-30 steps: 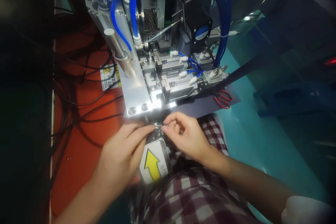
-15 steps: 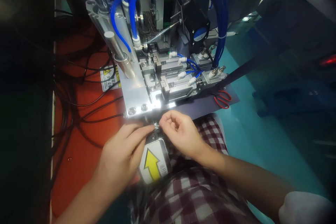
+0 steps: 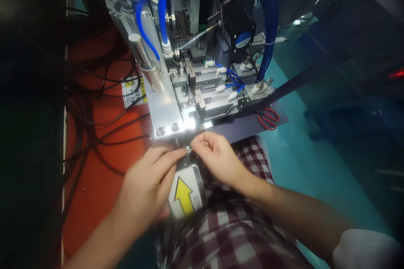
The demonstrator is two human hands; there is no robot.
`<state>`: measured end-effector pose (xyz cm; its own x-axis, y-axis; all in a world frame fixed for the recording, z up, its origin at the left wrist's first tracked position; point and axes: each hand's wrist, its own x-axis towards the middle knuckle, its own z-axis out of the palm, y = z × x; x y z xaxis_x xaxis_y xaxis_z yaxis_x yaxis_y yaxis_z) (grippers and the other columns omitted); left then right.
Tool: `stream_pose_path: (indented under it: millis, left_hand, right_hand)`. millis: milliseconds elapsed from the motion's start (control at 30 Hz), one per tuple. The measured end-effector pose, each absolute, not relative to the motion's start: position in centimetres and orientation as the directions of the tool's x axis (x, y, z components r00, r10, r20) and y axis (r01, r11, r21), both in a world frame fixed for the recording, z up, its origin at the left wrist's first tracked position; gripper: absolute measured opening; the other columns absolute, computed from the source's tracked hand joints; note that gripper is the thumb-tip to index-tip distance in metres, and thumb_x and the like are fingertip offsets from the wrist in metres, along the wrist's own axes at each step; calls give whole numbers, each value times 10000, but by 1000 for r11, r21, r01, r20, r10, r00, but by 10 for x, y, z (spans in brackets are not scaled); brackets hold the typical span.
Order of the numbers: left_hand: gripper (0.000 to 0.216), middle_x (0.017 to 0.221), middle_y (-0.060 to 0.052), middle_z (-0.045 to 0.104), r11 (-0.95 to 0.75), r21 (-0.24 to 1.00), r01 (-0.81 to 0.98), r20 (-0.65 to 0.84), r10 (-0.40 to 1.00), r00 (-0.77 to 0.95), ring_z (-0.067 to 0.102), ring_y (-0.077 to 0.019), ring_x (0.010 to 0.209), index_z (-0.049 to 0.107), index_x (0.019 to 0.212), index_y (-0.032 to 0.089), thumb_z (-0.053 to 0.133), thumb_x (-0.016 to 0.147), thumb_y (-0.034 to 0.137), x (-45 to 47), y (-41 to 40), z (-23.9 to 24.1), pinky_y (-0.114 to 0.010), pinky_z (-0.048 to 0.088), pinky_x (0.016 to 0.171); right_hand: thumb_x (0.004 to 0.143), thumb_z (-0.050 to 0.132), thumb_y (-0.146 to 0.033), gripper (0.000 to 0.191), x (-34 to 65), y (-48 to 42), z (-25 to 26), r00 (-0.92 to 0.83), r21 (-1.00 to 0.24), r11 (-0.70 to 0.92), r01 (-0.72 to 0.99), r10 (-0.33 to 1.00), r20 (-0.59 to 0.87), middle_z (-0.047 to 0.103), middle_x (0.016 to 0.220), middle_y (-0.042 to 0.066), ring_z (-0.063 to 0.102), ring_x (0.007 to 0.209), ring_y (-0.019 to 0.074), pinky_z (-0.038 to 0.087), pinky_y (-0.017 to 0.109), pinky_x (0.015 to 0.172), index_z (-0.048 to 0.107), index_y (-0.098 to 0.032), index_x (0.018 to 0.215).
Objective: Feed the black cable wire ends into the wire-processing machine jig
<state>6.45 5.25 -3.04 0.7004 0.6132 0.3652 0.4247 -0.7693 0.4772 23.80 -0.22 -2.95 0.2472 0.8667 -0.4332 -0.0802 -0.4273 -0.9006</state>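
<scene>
Just below the front edge of the metal machine plate (image 3: 166,113), my two hands come together at a tiny shiny metal part (image 3: 189,149). My left hand (image 3: 148,174) reaches in from the left, index finger stretched to the part and the other fingers bent under; its thumb is hidden. From the right, my right hand (image 3: 217,155) is closed in a pinch of thumb and forefinger at the same spot. What the fingertips hold is too small to name. Beneath the hands runs a narrow dark track, ending near a white plate with a yellow arrow (image 3: 183,195).
Pneumatic cylinders (image 3: 217,105) with blue air hoses (image 3: 268,21) stand behind the hands. Red-handled snips (image 3: 268,118) lie on a dark sheet to the right. Black cables (image 3: 91,134) cross the orange base (image 3: 94,218) at left. A checked garment (image 3: 240,231) covers the lap.
The view has shifted slightly, so the machine sits a little further right and higher. Both hands stay at the same small part, with hardly any movement of the fingers.
</scene>
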Motion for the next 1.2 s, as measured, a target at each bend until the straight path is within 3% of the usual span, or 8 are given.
stream_pose_path:
  millis: [333, 600, 667, 767, 867, 967, 1067, 1200]
  left_hand:
    - [227, 911, -25, 650, -766, 486, 421, 354, 613, 707, 646, -114, 811, 702, 1054, 147, 506, 944, 120, 63, 53, -34, -178, 508, 709]
    - [226, 886, -31, 642, -768, 486, 417, 349, 608, 714, 630, -113, 790, 715, 1043, 131, 511, 947, 120, 66, 53, -32, -183, 494, 676]
    - [230, 887, -34, 643, -763, 488, 424, 339, 613, 713, 626, -111, 788, 718, 1049, 127, 510, 950, 123, 65, 52, -31, -183, 488, 670]
    - [233, 883, -33, 636, -763, 491, 421, 341, 613, 713, 618, -107, 786, 719, 1051, 122, 508, 952, 119, 64, 53, -32, -181, 480, 677]
    - [232, 891, -34, 634, -764, 492, 417, 339, 610, 716, 617, -107, 801, 719, 1047, 123, 507, 954, 119, 65, 53, -32, -181, 479, 695]
    - [230, 893, -33, 635, -763, 492, 418, 337, 610, 717, 619, -109, 806, 718, 1041, 127, 504, 955, 120, 65, 53, -32, -183, 481, 701]
    - [228, 889, -27, 635, -764, 488, 422, 339, 612, 715, 617, -108, 794, 714, 1052, 134, 508, 954, 120, 65, 52, -31, -182, 481, 689]
    - [228, 885, -24, 638, -765, 486, 423, 345, 612, 712, 618, -107, 790, 714, 1041, 133, 506, 951, 109, 65, 52, -32, -184, 480, 691]
  right_hand:
    - [825, 644, -316, 221, 245, 1, -27, 153, -811, -524, -259, 807, -571, 388, 505, -95, 280, 446, 59, 234, 220, 442, 560, -163, 690]
    - [801, 672, -323, 164, 244, -16, -33, 276, -918, -397, -17, 881, -386, 499, 578, -57, 419, 510, 86, 342, 223, 481, 624, -166, 791]
    - [802, 674, -297, 132, 242, -18, -35, 305, -927, -360, 105, 899, -314, 481, 557, -68, 425, 491, 86, 355, 224, 482, 623, -175, 801]
    - [833, 653, -238, 68, 242, -19, -39, 325, -913, -200, 355, 942, -80, 514, 591, -58, 480, 519, 92, 404, 232, 540, 636, -175, 850]
    - [880, 616, -196, 67, 246, -20, -42, 238, -788, 10, 616, 951, 198, 578, 651, -24, 523, 572, 102, 409, 249, 595, 665, -172, 842]
    - [932, 567, -197, 157, 251, -20, -42, 107, -636, 147, 758, 933, 343, 617, 680, -1, 533, 602, 115, 390, 276, 625, 684, -174, 831]
    - [931, 564, -202, 156, 253, -18, -40, 97, -683, 139, 717, 950, 296, 618, 712, 9, 534, 634, 121, 396, 276, 635, 678, -167, 831]
    - [855, 633, -228, 97, 250, -14, -36, 236, -916, -161, 367, 969, -76, 534, 626, -31, 471, 554, 99, 388, 236, 533, 656, -168, 782]
